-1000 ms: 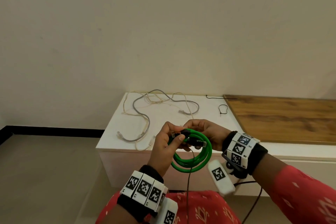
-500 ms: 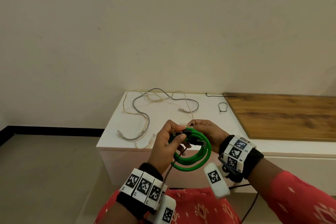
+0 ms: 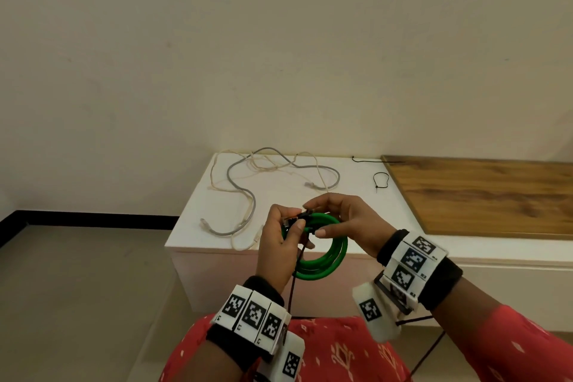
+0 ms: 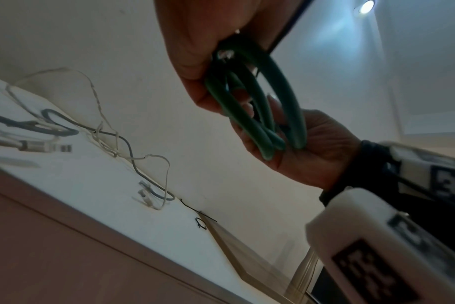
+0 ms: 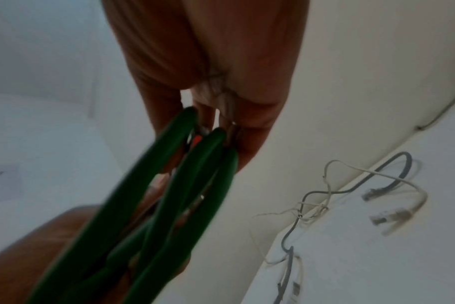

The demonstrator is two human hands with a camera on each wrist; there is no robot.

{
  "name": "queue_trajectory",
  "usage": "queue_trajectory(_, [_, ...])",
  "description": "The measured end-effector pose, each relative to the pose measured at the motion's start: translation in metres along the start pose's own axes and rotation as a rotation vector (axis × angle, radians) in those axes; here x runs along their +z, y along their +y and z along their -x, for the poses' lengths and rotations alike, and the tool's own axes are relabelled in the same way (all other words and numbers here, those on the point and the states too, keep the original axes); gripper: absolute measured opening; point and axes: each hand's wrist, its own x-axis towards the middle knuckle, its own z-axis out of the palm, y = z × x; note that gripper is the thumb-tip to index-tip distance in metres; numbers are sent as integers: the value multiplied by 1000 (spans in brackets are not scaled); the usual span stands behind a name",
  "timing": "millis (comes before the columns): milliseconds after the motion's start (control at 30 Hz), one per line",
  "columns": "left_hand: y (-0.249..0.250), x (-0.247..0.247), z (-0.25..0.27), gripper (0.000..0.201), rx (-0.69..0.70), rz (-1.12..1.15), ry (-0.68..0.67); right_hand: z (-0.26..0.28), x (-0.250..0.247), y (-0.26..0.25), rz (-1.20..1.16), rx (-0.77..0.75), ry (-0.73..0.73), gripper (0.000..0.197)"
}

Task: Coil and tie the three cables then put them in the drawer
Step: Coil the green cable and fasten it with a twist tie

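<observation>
- Green cable (image 3: 330, 253), one, coiled into several loops, is being held in the air in front of a white cabinet (image 3: 279, 195).
- It is being gripped at the top of the coil by the left hand (image 3: 279, 245), thumb and fingers curled round the strands.
- It is also being pinched there by the right hand (image 3: 350, 220), where a dark tie (image 3: 305, 214) is sitting.
- Two more cables, one grey cable (image 3: 248, 195) and one cream cable (image 3: 313, 170), are lying loose and tangled on the cabinet top.
- Two black cable ties, one looped tie (image 3: 380, 180) and one straight tie (image 3: 372, 161), are lying beside a wooden panel (image 3: 483, 195).
</observation>
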Motion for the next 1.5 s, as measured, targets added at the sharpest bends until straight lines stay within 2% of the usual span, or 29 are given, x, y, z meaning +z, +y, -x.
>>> queue_trajectory(167, [2,-3,0,14,-28,-35,-48,3,9,6,32,-74,137,35])
queue_trajectory(400, [6,-14,-6,6,-43,-90,-101,4,12,4,46,-78,150,29])
queue_trajectory(533, [9,-17,-9,27,-118,-69,-160,5,14,5,28,-82,157,26])
queue_trajectory(800, [11,-20,-9,28,-187,78,-124,8,20,8,182,-137,198,24])
queue_trajectory(1033, [9,-22,-11,28,-194,155,-33,7,30,18,1,-158,352,12])
queue_trajectory(1300, [12,-26,-10,27,-229,207,-137,10,36,19,-112,-159,488,13])
queue_trajectory(1367, [12,-27,-10,26,-228,209,-129,10,36,16,-210,-113,477,9])
queue_trajectory(1500, [11,-28,-11,26,-242,239,-67,11,34,12,-351,-47,376,17])
